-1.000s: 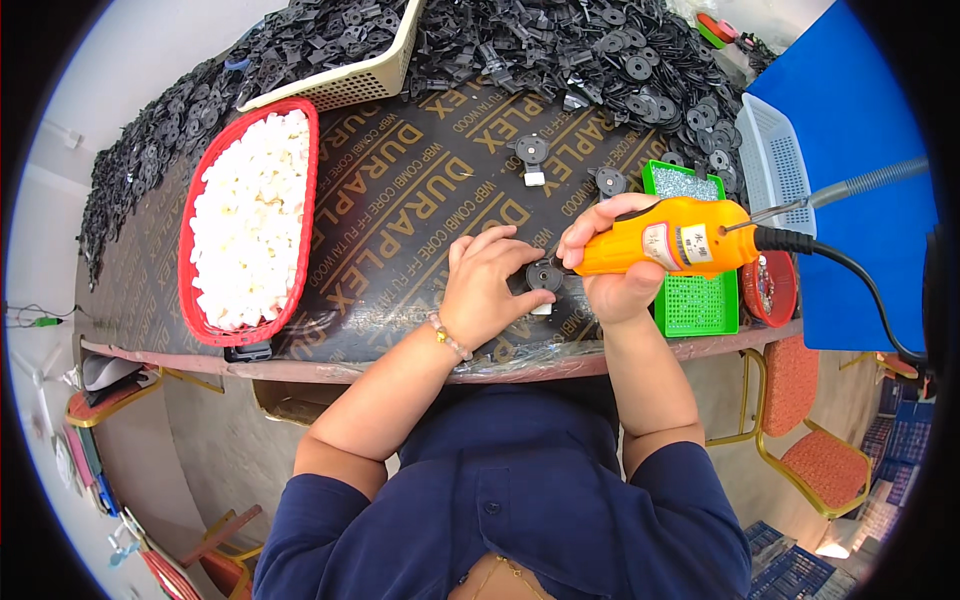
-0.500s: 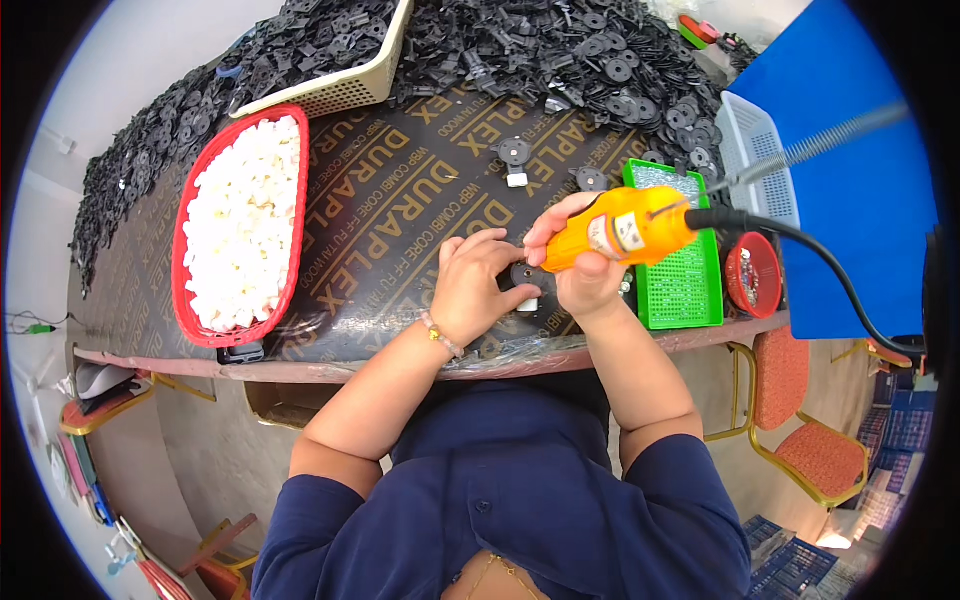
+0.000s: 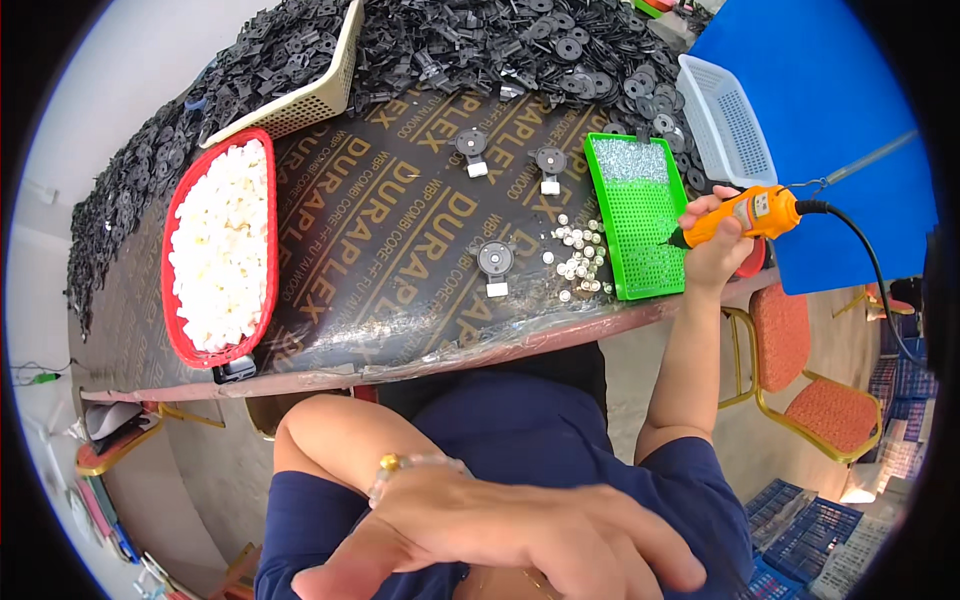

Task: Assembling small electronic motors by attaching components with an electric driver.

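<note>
My left hand [image 3: 520, 530] is raised close to the camera, in front of my chest, its fingers apart and nothing in them. At the table's right side my right hand [image 3: 712, 258] grips an orange electric screwdriver [image 3: 765, 208], its black cord trailing right. The screwdriver's tip points left over a perforated green tray [image 3: 606, 225], whose far end holds many small silvery screws [image 3: 630, 160]. Left of the tray lie small pale, round-ended pieces [image 3: 578, 262]. A black disc-shaped part [image 3: 494, 258] with a white block sits near the front edge; two similar parts [image 3: 472, 143] lie farther back.
A red basket [image 3: 271, 220] of white pieces stands left. Behind it are a cream basket [image 3: 320, 105] and a large heap of black parts [image 3: 460, 50]. A white basket [image 3: 690, 100], blue panel [image 3: 830, 90] and partly hidden red bowl [image 3: 752, 262] are at right; chairs [image 3: 780, 335] stand beyond.
My left hand has left the black part and risen toward the camera. My right hand has carried the screwdriver right, from that part to the green tray. The pale pieces are now uncovered.
</note>
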Action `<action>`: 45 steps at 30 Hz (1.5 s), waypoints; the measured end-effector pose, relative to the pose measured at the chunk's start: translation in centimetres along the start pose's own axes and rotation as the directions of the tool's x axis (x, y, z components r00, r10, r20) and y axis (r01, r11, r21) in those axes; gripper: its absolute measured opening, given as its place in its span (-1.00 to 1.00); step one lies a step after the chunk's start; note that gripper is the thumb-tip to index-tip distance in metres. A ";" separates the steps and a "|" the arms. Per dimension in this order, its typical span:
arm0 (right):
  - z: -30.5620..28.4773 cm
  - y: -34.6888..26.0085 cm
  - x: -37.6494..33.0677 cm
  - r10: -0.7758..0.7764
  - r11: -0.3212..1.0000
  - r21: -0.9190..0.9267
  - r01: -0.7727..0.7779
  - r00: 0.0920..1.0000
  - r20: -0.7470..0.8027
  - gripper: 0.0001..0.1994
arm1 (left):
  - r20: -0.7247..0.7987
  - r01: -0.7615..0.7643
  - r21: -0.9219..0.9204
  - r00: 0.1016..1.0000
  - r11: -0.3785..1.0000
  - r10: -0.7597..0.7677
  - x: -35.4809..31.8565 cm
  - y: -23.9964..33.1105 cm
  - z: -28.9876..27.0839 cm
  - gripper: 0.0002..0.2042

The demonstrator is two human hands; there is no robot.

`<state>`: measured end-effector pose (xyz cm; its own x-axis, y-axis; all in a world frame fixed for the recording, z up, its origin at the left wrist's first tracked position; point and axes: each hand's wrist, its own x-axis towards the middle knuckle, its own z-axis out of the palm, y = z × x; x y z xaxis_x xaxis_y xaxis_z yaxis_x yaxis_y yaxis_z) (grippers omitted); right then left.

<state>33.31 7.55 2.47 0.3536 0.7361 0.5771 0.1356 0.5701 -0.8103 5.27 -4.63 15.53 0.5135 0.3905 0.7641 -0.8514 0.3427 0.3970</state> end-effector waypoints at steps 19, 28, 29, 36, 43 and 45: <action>-0.7 0.7 -0.6 -0.001 0.998 0.070 0.001 1.000 0.000 -0.29 | -0.101 -0.277 -0.185 0.960 0.943 0.262 1.3 -3.7 1.8 0.11; 0.0 -2.7 -0.8 -0.027 0.990 0.138 0.029 0.999 -0.020 -0.20 | -0.151 -0.276 0.174 0.941 0.945 0.303 -1.3 -1.7 -2.0 0.09; 0.6 -3.5 -1.2 -0.023 0.988 0.152 0.027 0.999 -0.028 -0.18 | -0.233 -0.299 0.295 0.899 0.908 0.371 -2.1 -2.1 -3.7 -0.06; 9.0 -5.6 -5.5 0.029 0.862 0.469 -0.193 0.942 0.335 -0.17 | -0.629 0.608 0.610 0.761 -0.508 0.157 -10.5 1.6 -13.5 -0.38; 14.1 -4.5 -7.5 0.104 0.812 0.481 -0.331 0.893 0.438 -0.18 | -0.677 0.647 0.591 0.723 -0.481 0.141 -12.7 0.5 -15.6 -0.45; 14.5 -4.4 -7.7 0.121 0.814 0.467 -0.346 0.887 0.445 -0.18 | -0.682 0.654 0.590 0.718 -0.473 0.142 -12.9 0.3 -15.7 -0.46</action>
<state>16.58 4.63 3.03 -0.0818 0.8845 0.4592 -0.4444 0.3801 -0.8112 0.11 3.82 -2.20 0.3209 0.9113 0.2578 0.6755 -0.4110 0.6122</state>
